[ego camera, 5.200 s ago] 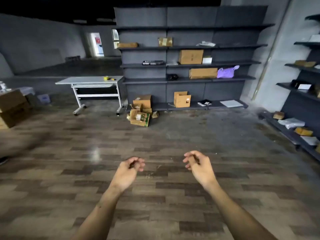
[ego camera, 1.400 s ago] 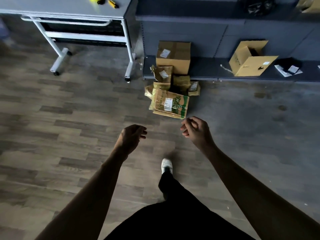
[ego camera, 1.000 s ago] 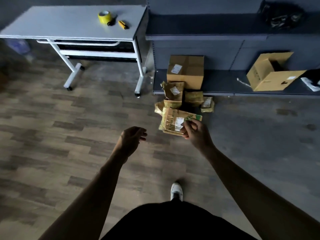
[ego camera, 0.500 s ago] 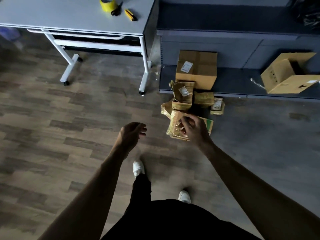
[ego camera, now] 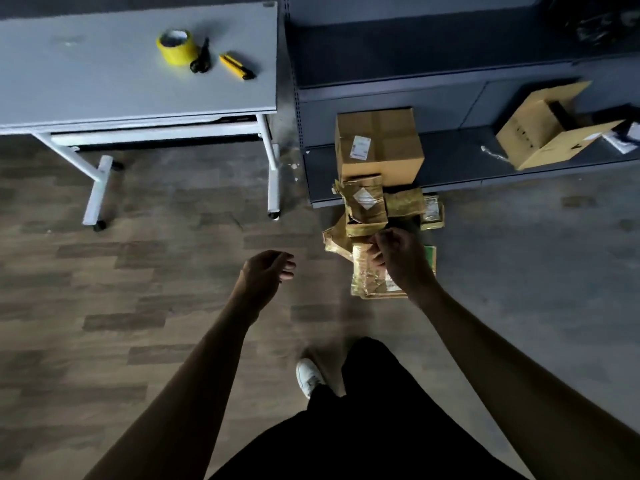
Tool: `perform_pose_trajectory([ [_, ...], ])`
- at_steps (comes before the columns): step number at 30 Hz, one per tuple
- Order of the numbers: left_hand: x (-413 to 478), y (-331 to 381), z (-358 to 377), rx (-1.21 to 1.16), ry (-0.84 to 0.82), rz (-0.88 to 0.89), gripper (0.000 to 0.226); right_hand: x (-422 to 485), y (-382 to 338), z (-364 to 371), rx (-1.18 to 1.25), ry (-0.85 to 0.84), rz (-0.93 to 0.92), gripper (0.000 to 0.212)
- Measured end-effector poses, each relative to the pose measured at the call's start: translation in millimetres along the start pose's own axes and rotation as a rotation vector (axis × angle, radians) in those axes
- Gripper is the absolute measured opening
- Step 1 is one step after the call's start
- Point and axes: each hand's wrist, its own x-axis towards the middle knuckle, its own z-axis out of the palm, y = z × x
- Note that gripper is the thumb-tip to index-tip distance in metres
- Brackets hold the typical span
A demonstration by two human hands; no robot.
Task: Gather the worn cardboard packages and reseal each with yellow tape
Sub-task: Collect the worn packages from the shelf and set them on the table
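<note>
Since half a second ago the view has closed in on the pile, and the right hand (ego camera: 398, 261) has moved farther over it. The heap of torn, crumpled brown cardboard packages (ego camera: 366, 204) lies on the floor against the foot of the dark metal shelf unit (ego camera: 457, 161), probably dumped there as rejects. The right hand's fingers are curled above the nearest flat creased package with a green edge (ego camera: 367, 282). Whether they pinch it or only hover cannot be told. The left hand (ego camera: 265, 275) hangs left of the pile, loosely curled and empty, likely kept free for a second package.

A bigger intact brown box with a white label (ego camera: 379, 143) sits on the lowest shelf just behind the heap. An open tipped cardboard box (ego camera: 547, 128) lies far right on the same shelf.

The yellow tape roll (ego camera: 176, 46) waits on the grey-white rolling table (ego camera: 104, 91) at far left, well apart from the pile. Black scissors (ego camera: 201, 60) and a yellow box cutter (ego camera: 237, 66) lie beside it, so that is the likely sealing station.

Judgement: gathering has barely begun and nothing is taped yet.
</note>
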Motion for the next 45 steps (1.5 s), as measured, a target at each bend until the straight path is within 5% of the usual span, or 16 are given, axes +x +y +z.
perform_pose_trajectory([
  [14,169,104,10,0.285,-0.132,0.111,0.026,149,-33,24,0.21,0.163,0.107,0.023],
  [22,247,169,46,0.338,-0.246,0.112,0.022,222,-43,3,0.135,0.178,0.129,0.023],
  [28,297,193,82,0.601,-0.409,0.151,0.026,244,-30,-7,0.178,0.354,0.237,0.041],
  [32,331,200,110,0.698,-0.567,0.163,0.026,256,-18,-9,0.221,0.488,0.343,0.022],
  [45,446,164,173,0.82,-0.955,0.046,0.017,310,39,36,0.361,0.809,0.488,0.02],
])
